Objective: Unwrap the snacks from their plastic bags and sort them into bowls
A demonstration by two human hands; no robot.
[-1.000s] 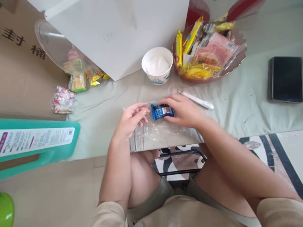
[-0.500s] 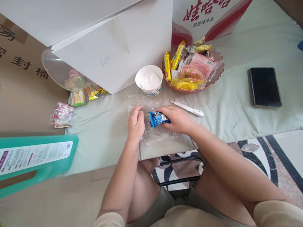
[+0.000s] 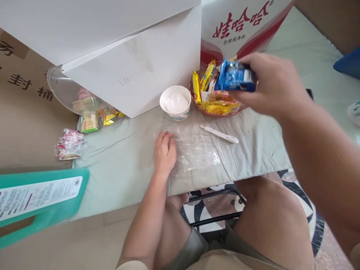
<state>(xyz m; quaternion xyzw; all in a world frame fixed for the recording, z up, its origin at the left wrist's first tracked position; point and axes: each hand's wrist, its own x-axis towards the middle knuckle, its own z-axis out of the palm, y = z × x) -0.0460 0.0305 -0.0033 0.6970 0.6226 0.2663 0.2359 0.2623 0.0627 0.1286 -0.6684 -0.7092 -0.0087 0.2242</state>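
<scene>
My right hand (image 3: 274, 84) is raised and closed round a blue snack packet (image 3: 233, 78), its crimped end pointing left. The packet is above the amber bowl (image 3: 215, 113), covering part of it. Yellow snack packets (image 3: 197, 88) and pink ones lie in the bowl. My left hand (image 3: 165, 152) rests at the left edge of a clear plastic bag (image 3: 194, 150) spread flat on the cloth, fingers loosely stretched and nothing visible in them. A white utility knife (image 3: 221, 134) lies to the right, near the bag's upper edge.
Behind the bag stands a paper cup (image 3: 176, 103) with something white inside. Cardboard boxes (image 3: 135, 63) rise at the back. At left are wrapped snacks (image 3: 90, 122), a crumpled packet (image 3: 71, 144) and a green plastic container (image 3: 62, 202). The cloth-covered surface ends just before my knees.
My right hand has lifted the blue snack packet off the plastic bag and carried it up and right, over the bowl. My left hand has stayed by the bag, its fingers lower on it.
</scene>
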